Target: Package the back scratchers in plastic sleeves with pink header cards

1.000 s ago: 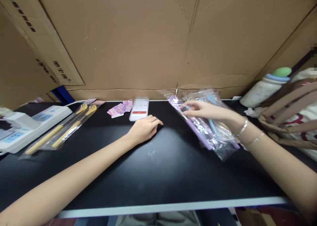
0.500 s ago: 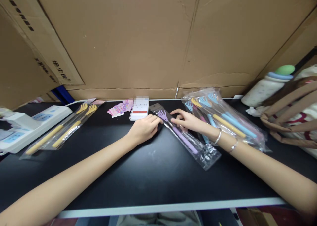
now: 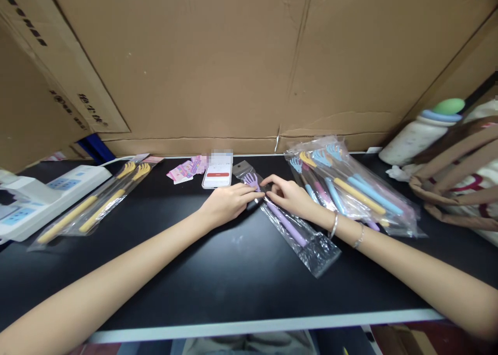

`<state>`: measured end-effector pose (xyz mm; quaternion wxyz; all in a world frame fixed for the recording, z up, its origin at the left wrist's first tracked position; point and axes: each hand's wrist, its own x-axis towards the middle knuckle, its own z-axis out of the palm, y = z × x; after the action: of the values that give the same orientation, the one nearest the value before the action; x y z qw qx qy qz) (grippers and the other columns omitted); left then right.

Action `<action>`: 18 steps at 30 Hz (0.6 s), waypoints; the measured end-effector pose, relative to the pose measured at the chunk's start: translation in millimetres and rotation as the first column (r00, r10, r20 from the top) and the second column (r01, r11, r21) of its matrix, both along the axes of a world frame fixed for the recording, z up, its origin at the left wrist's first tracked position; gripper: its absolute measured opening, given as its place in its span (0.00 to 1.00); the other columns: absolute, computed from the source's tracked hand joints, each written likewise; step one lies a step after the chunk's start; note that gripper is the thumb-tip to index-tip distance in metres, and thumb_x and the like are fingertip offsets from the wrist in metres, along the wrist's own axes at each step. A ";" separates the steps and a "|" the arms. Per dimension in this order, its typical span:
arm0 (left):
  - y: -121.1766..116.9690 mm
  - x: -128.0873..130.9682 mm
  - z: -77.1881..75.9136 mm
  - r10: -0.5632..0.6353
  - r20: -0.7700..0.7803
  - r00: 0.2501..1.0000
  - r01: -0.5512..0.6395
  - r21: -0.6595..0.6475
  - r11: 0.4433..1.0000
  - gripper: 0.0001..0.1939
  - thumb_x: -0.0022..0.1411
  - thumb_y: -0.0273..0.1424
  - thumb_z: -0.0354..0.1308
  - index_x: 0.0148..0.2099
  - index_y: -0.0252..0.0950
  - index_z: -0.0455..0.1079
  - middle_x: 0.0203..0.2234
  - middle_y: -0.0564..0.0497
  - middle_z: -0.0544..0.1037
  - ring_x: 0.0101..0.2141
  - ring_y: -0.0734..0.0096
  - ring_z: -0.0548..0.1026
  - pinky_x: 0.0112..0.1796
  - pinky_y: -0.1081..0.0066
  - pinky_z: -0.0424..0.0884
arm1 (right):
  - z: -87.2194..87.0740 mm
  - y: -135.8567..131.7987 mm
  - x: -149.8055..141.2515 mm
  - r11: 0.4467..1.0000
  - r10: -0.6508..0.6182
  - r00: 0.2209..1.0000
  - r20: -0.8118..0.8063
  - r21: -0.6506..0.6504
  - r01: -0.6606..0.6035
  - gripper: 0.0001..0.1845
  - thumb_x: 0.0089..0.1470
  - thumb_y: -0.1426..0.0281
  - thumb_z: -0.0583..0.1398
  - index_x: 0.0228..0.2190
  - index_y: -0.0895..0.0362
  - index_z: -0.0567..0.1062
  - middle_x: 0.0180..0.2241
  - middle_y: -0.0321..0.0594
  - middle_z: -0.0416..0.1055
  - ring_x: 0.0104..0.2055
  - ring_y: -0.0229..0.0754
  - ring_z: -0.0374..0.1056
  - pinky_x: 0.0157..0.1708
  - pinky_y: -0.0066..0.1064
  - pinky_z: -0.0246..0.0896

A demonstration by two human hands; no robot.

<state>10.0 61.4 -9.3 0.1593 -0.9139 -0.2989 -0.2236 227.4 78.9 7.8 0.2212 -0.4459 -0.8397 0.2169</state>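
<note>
A purple back scratcher (image 3: 287,221) with a hand-shaped head lies slanted on the black table in a clear plastic bag (image 3: 319,256). My left hand (image 3: 229,203) reaches across its neck from the left, fingers together and closed on the bag just below the head. From the other side, my right hand (image 3: 287,194) has its thumb and index finger bent at the same spot, closed on the bag's edge. The two sets of fingertips nearly meet, and what lies exactly between them is partly hidden.
Several bagged back scratchers (image 3: 356,189) lie at the right, near a bottle (image 3: 418,135) and a cloth bag (image 3: 462,194). Two yellow ones (image 3: 103,210) lie at the left beside a power strip (image 3: 58,194). A phone (image 3: 218,176) and pink cards (image 3: 185,170) sit at the back.
My left fingers have slid right over the back scratcher's neck. My right fingertips have come in towards them, and the bag's lower end has swung slightly left and nearer me.
</note>
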 end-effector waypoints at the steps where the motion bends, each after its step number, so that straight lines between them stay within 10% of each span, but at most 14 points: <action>1: -0.3 0.1 0.6 -0.002 0.002 1.000 0.002 -0.010 1.000 0.19 0.60 0.21 0.47 0.52 0.40 0.68 0.44 0.52 0.77 0.41 0.72 0.75 0.36 0.76 0.72 | -0.6 -1.1 -0.4 1.000 0.001 1.000 0.018 0.010 -0.001 0.13 0.53 0.70 0.54 0.42 0.54 0.69 0.22 0.30 0.67 0.23 0.33 0.61 0.24 0.24 0.49; 18: 0.9 -1.7 -1.0 0.056 0.118 0.991 -0.039 -0.143 0.989 0.15 0.62 0.23 0.46 0.48 0.40 0.68 0.41 0.54 0.77 0.40 0.73 0.74 0.36 0.75 0.69 | -6.6 -4.6 -5.9 0.966 0.029 0.939 -0.344 -0.232 -0.115 0.09 0.51 0.71 0.55 0.37 0.56 0.68 0.19 0.29 0.66 0.21 0.32 0.61 0.23 0.24 0.54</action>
<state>8.2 62.3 -10.3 0.0812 -0.9001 -0.3448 -0.2535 221.5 74.3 1.1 0.2961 -0.3949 -0.7715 0.4015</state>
